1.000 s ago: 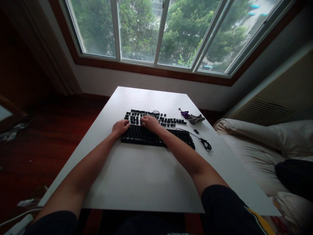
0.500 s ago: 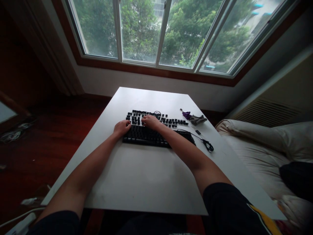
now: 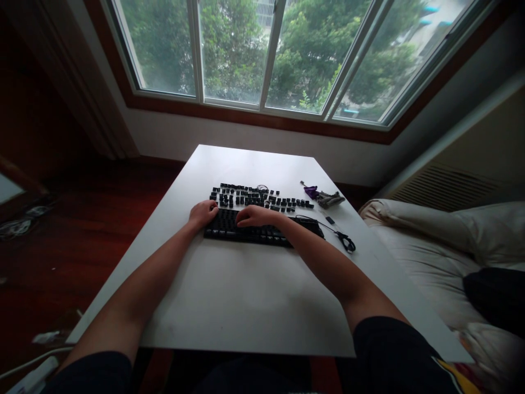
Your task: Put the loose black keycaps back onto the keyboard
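fingers of my right hand [image 3: 257, 215] bunch together over the middle of the keyboard [image 3: 256, 235] on the white table [image 3: 229, 295]; whether they pinch a keycap, i can't tell. my left hand [image 3: 202, 213] curls at its far left corner, grip hidden — i'd say brace there and press straight, clear of the loose keycaps [image 3: 253, 200] behind.

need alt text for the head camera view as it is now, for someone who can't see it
A person's right hand is over a black keyboard on a white table, the left hand at its far left corner. Loose black keycaps lie in rows beyond it, below a window.
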The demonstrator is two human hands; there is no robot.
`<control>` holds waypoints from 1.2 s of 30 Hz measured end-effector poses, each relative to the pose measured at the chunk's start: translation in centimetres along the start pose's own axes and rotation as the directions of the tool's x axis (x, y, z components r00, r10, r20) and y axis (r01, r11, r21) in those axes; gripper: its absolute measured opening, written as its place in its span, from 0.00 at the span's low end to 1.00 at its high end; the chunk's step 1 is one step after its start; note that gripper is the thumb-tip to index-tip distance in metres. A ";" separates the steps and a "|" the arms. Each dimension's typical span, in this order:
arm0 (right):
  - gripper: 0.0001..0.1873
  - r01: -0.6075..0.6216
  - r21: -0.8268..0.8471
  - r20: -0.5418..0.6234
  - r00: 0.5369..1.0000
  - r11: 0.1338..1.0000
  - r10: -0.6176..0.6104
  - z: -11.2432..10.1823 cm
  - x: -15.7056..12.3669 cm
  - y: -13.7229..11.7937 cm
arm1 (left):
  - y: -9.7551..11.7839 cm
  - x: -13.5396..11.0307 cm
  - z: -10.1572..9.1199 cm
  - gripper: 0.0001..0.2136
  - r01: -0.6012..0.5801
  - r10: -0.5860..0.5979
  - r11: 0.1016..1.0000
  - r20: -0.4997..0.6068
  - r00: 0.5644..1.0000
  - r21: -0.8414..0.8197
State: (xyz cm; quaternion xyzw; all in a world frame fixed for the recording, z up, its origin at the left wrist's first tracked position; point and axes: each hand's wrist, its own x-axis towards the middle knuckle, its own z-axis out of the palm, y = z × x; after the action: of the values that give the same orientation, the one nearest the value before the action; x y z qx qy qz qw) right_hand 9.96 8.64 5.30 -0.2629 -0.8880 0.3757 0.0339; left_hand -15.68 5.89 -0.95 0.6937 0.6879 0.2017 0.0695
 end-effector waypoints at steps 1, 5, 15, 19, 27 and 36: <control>0.13 -0.009 0.021 0.019 1.000 1.000 0.009 0.1 -0.2 -0.1 | 0.0 0.0 0.0 0.12 -0.001 0.001 1.000 -0.001 1.000 -0.001; 0.12 -0.043 -0.057 0.013 0.999 0.997 0.044 0.8 -0.3 -0.7 | 0.0 0.0 0.0 0.11 -0.010 0.010 1.000 -0.008 1.000 -0.004; 0.06 -0.100 -0.396 -0.055 0.995 0.913 0.085 1.6 -0.2 -3.0 | -0.1 0.1 0.1 0.12 -0.002 0.002 1.000 0.001 1.000 0.000; 0.06 -0.115 -0.417 -0.021 0.993 0.902 0.116 1.4 0.0 -3.1 | -0.3 0.1 0.3 0.12 -0.012 0.012 1.000 -0.006 1.000 -0.007; 0.05 -0.135 -0.537 -0.041 0.990 0.833 0.134 1.5 0.1 -4.4 | -0.1 0.0 -0.1 0.12 -0.006 0.006 1.000 -0.004 1.000 -0.017; 0.07 -0.156 -0.564 -0.059 0.987 0.811 0.148 2.2 -0.4 -4.4 | -0.3 0.0 0.1 0.12 -0.016 0.015 1.000 -0.011 1.000 -0.016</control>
State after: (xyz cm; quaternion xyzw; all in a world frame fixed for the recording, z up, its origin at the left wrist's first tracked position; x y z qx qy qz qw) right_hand 7.82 4.46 6.77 -0.3336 -0.9353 0.0949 -0.0703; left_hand -15.90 5.96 -1.15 0.6973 0.6813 0.2114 0.0696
